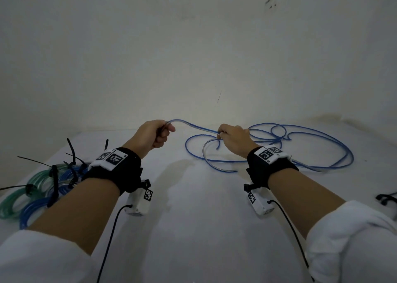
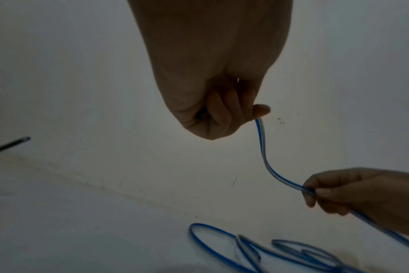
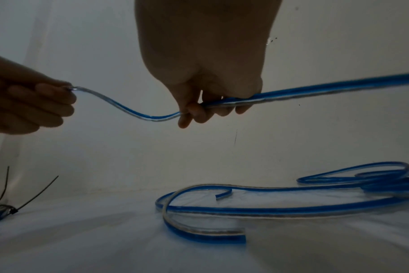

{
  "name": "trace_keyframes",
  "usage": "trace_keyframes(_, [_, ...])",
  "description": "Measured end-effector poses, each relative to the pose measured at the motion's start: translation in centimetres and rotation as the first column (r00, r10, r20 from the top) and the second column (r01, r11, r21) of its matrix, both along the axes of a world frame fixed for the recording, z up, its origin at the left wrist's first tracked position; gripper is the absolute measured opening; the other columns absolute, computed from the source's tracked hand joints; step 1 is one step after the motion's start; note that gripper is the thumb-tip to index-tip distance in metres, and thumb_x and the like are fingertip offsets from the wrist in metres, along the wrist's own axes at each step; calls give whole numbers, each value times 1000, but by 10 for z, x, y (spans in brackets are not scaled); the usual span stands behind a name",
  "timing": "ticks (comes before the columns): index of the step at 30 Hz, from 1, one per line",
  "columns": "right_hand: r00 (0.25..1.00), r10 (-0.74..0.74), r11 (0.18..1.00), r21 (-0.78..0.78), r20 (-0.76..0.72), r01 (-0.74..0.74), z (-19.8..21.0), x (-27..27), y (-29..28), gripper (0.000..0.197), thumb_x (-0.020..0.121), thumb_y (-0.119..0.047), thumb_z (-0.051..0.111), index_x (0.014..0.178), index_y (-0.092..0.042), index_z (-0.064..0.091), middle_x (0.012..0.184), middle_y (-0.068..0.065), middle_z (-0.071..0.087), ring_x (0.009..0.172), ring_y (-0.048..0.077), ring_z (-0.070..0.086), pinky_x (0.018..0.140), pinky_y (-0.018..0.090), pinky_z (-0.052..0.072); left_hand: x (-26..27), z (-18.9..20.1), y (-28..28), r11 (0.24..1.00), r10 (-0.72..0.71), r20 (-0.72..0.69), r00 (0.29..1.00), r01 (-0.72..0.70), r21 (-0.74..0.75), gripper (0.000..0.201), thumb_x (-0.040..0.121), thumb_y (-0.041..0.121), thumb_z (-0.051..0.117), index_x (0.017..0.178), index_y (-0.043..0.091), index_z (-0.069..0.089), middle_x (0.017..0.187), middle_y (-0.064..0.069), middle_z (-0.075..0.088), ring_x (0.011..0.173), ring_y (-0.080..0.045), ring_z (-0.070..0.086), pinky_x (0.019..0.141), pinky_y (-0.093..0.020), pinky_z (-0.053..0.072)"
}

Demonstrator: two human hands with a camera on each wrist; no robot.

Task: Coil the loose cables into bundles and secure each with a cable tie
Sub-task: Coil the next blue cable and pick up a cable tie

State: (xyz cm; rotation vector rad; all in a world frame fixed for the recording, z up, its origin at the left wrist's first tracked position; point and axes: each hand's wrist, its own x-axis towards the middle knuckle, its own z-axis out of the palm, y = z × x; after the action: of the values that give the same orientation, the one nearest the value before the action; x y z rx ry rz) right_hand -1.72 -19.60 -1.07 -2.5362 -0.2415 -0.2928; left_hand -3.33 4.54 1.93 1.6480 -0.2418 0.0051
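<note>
Both hands are raised above a white-covered worktop [image 1: 193, 218] with a length of blue-and-clear cable [image 1: 193, 126] strung between them. The left hand [image 1: 153, 135], at centre left of the head view, is curled into a fist around the cable near its end; the cable leaves the fist beside the thumb and index finger. In the left wrist view the same hand [image 2: 213, 110] fills the top centre, and the cable [image 2: 264, 157] drops from it in an S-curve toward the lower right of the frame.

The right hand [image 1: 233, 139], just right of centre in the head view, pinches the cable between thumb and fingertips, with the other fingers curled under it. In the right wrist view this hand [image 3: 206, 92] sits at top centre, and the cable [image 3: 315, 92] runs on past it to the right edge.

The rest of the cable lies in loose, overlapping loops on the worktop at centre right of the head view, behind and to the right of the right hand, with 1 free end curling just below that hand.

At lower left of the head view lie coiled bundles [image 1: 40, 188], green and blue, bound with black cable ties [image 1: 54, 188] whose tails stick up. More black cable ties [image 1: 386, 198] lie at the right edge.
</note>
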Motion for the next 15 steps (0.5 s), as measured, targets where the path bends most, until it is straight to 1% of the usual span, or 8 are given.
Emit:
trace_keyframes(2, [1000, 10, 1000, 24, 11, -11, -2, -3, 2, 14, 95, -14, 33, 98, -18, 46, 75, -3, 60, 87, 24, 48, 80, 33, 21, 1, 1, 0, 990, -42, -30, 999, 37, -136, 32, 92, 5, 27, 83, 4, 58, 53, 5, 43, 45, -8, 33, 42, -16, 26])
trace_keyframes(3, [999, 21, 999, 38, 25, -22, -3, -4, 3, 7, 94, -14, 35, 98, -17, 41, 69, -4, 53, 80, 24, 46, 78, 34, 23, 2, 1, 0, 981, -62, -35, 997, 54, -184, 32, 92, 4, 27, 87, 4, 59, 57, 4, 45, 47, -8, 36, 44, -16, 30])
trace_keyframes(4, [999, 34, 998, 43, 40, -35, -4, -5, 4, 4, 94, -14, 37, 97, -17, 37, 67, -3, 48, 77, 24, 44, 76, 34, 24, 2, 1, 0, 972, -83, -31, 996, 74, -221, 32, 93, 4, 26, 91, 4, 58, 60, 4, 46, 50, -8, 39, 46, -16, 35])
trace_keyframes(6, [996, 57, 998, 30, 66, -59, -5, -5, 6, 6, 95, -12, 41, 96, -16, 36, 74, 0, 47, 76, 25, 43, 74, 35, 29, 2, 1, 0, 953, -132, -13, 991, 124, -275, 31, 97, 5, 26, 95, 7, 56, 65, 3, 49, 53, -8, 43, 51, -16, 41])
trace_keyframes(9, [987, 65, 997, 19, 147, -68, -8, -2, 9, 1, 93, -9, 49, 94, -9, 49, 93, 10, 52, 85, 28, 50, 79, 41, 42, -1, 0, -7, 934, -191, 23, 981, 188, -305, 27, 100, 6, 25, 96, 10, 52, 66, 3, 56, 55, -9, 47, 55, -17, 45])
trace_keyframes(11, [980, 73, 997, -36, 183, -68, -10, 0, 12, 5, 92, -8, 51, 94, -5, 55, 96, 13, 56, 89, 30, 52, 80, 41, 43, -3, -1, -14, 943, -183, 72, 981, 195, -270, 25, 101, 6, 25, 96, 11, 49, 70, 2, 64, 59, -9, 55, 61, -18, 51])
trace_keyframes(13, [975, 98, 991, -108, 197, -78, -11, 0, 16, 11, 93, -9, 49, 96, -7, 59, 96, 11, 60, 91, 29, 53, 79, 39, 42, -3, -3, -20, 952, -162, 145, 976, 193, -239, 23, 101, 6, 26, 96, 10, 48, 85, -4, 69, 73, -10, 66, 74, -20, 55])
trace_keyframes(15, [969, 135, 986, -120, 208, -112, -10, -1, 20, 17, 93, -9, 47, 97, -10, 63, 97, 9, 64, 92, 27, 55, 80, 39, 43, -1, -7, -24, 960, -138, 213, 967, 183, -210, 22, 101, 5, 26, 98, 10, 47, 105, -10, 65, 94, -14, 67, 86, -23, 53])
